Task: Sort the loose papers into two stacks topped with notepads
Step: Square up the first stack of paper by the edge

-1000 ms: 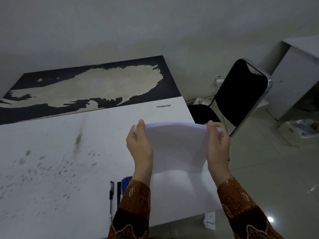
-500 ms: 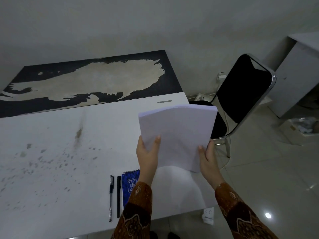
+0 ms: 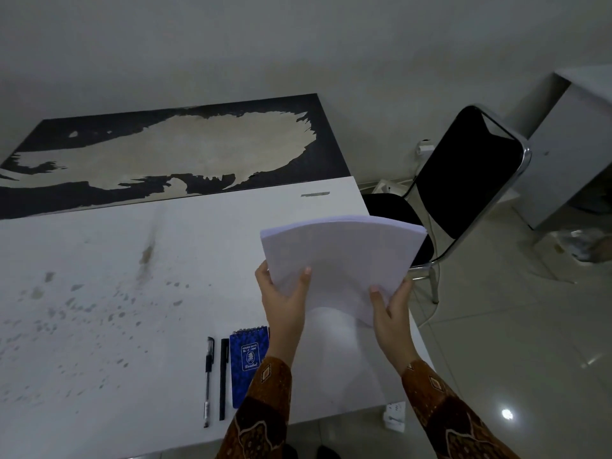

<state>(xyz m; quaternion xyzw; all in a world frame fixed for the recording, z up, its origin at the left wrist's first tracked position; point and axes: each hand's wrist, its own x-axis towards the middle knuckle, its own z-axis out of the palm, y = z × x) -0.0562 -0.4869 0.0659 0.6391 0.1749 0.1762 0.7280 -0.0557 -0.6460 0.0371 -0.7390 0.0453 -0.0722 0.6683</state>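
From the head view I have the paper stack [image 3: 341, 260] lifted above the bench [image 3: 99, 293], left hand [image 3: 284, 299] and right hand [image 3: 390, 309] each with fingers clamped on a lower corner. I judge I'm squaring the sheets; next I must split them and reach the blue notepad [image 3: 248, 362].

A single wide-angle head view is looking forward and steeply down from above the white table [image 3: 99, 293], which is filling the left and centre of the frame. It is sitting close to the hands [image 3: 284, 299] at lower centre, and is taking in the wall [image 3: 298, 44] along the top and the tiled floor [image 3: 530, 326] at right.
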